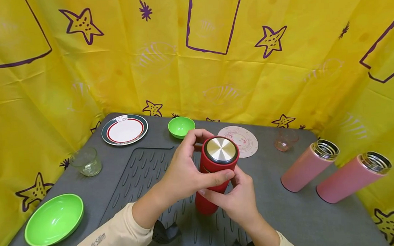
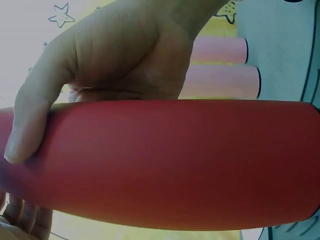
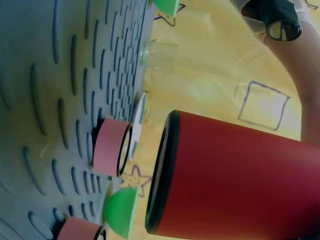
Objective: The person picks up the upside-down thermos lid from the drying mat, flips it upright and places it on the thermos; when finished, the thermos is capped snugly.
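Observation:
A red thermos flask [image 1: 209, 201] with a shiny steel disc on top is tilted slightly in front of me. My left hand [image 1: 189, 171] curls round its upper end by the lid [image 1: 218, 166], thumb across the near side. Lower on the body, my right hand [image 1: 238, 200] grips the flask from the right, its thumb in front. In the right wrist view, the flask's black-rimmed base hangs apart from the grey ridged mat [image 3: 75, 55]. Two short pink caps, one nearer the middle [image 3: 107, 147] and one lower [image 3: 77, 230], sit on that mat; the head view hides them.
Two uncapped pink flasks [image 1: 304, 169] [image 1: 348, 178] stand at the right. Behind are a plate [image 1: 124, 130], a small green bowl [image 1: 181, 127], a round pale mat [image 1: 249, 144] and a pinkish glass [image 1: 285, 141]. A clear glass [image 1: 90, 164] and larger green bowl [image 1: 54, 221] are left.

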`<state>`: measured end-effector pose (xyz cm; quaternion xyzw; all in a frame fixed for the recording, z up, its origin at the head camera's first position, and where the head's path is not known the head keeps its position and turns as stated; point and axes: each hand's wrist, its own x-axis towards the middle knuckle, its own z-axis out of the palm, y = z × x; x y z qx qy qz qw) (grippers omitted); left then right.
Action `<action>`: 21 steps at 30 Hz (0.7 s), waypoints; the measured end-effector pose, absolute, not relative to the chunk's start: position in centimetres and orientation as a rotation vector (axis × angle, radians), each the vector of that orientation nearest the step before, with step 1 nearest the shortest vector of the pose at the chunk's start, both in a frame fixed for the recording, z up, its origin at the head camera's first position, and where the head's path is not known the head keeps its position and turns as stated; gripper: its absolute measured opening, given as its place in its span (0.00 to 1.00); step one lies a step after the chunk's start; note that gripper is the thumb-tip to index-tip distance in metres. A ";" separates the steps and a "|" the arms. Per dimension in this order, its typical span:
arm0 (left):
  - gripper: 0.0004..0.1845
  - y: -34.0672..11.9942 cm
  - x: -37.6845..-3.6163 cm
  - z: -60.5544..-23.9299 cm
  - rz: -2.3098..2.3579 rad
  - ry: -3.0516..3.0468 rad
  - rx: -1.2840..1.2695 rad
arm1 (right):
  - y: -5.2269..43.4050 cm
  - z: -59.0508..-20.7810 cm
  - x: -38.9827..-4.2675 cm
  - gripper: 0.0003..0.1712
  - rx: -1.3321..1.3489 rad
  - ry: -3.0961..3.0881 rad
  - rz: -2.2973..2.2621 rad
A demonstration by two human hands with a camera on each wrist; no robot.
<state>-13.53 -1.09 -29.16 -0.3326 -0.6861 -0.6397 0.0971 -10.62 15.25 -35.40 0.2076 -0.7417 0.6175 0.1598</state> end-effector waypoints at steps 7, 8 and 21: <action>0.33 -1.5 -14.1 -29.4 -1.890 -1.960 -1.151 | 15.6 -35.4 -10.3 0.31 0.597 -2.121 1.827; 0.33 -1.6 -14.2 -29.4 -1.895 -1.953 -1.171 | 15.6 -35.4 -10.3 0.31 0.603 -2.116 1.833; 0.38 -1.0 -13.3 -29.0 -1.841 -1.999 -1.035 | 15.7 -35.4 -10.6 0.30 0.659 -2.089 1.681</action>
